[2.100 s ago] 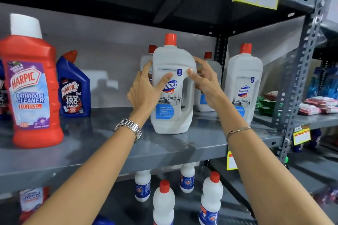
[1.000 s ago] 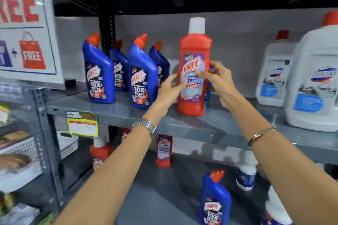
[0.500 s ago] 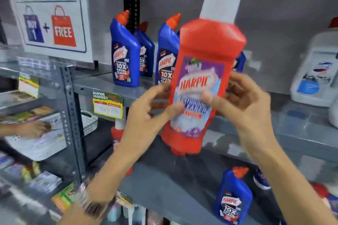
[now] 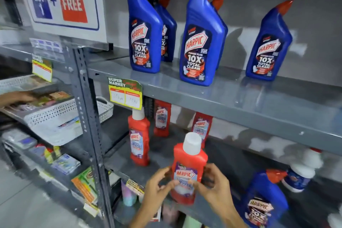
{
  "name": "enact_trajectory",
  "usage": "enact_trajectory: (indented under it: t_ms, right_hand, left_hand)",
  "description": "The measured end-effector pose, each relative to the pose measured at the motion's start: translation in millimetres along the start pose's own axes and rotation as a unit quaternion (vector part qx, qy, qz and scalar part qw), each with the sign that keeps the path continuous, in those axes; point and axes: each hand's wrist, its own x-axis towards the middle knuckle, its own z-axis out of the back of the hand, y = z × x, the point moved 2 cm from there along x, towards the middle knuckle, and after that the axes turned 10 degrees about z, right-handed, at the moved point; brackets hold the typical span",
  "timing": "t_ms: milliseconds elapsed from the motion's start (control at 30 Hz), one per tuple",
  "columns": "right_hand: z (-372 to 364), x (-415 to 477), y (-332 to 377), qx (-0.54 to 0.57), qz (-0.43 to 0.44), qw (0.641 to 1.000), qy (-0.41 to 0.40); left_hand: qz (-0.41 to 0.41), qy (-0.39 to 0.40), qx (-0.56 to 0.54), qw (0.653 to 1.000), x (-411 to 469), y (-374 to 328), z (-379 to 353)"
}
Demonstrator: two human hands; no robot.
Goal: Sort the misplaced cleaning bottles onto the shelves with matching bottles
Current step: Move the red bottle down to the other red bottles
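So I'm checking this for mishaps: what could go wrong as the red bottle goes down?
The red bottle sits near the lower shelf front edge; released there, it might tip off. Both hands, left and right, grip only its label area. The blue bottle beside it looks misplaced and crowds the spot.

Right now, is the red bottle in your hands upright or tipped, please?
Upright: the red bottle has its white cap on top, held between the left hand and right hand at the lower shelf.
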Motion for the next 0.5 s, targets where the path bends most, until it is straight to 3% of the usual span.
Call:
enact_trajectory:
  t_ms: [233, 500]
  right_hand:
    - [-3, 55, -44, -0.004, -0.051, 0.999, 0.005]
    - [-13, 68, -59, -0.020, -0.067, 0.998, 0.005]
  left_hand:
    - [-0.034, -0.003, 0.029, 0.999, 66, 8, -12]
    - [0.003, 0.026, 0.020, 0.999, 97, 29, -13]
